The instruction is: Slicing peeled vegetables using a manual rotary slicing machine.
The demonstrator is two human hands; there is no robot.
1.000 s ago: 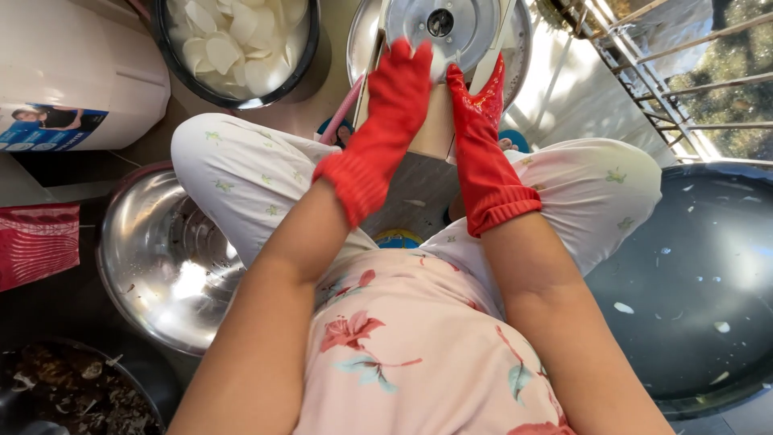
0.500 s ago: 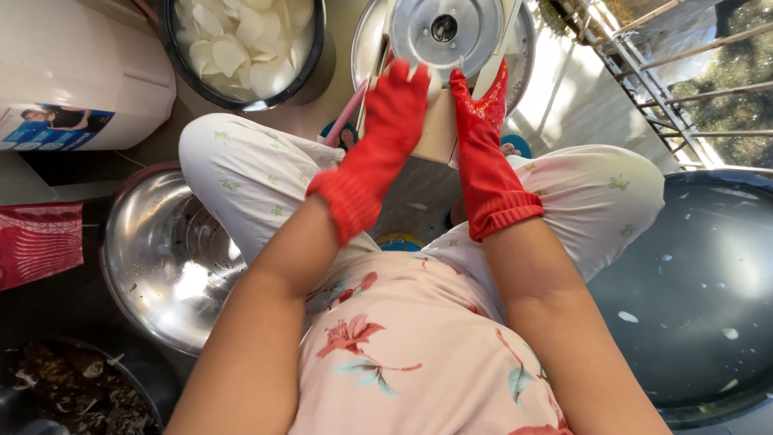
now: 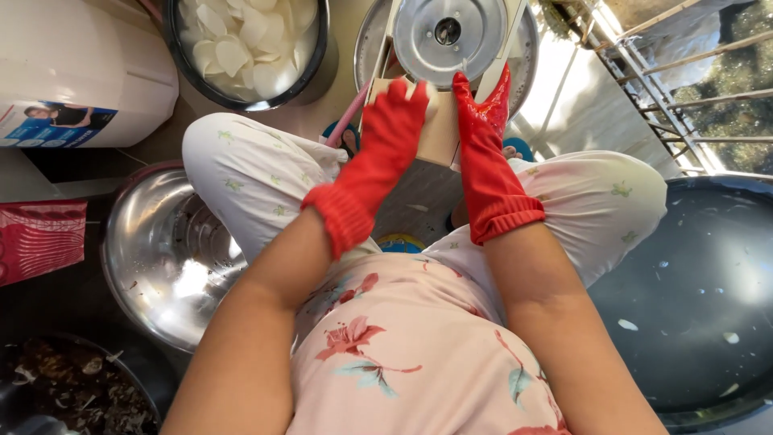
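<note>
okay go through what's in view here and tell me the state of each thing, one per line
Left hand: red-gloved, pressing a pale piece to the disc.
Right hand: red-gloved, fingers up beside the disc.
Slicer disc: upright on its wooden stand.
Dark pot: full of white slices.
Steel bowl: nearly empty.
Black basin: holds water with a few floating slices.
</note>
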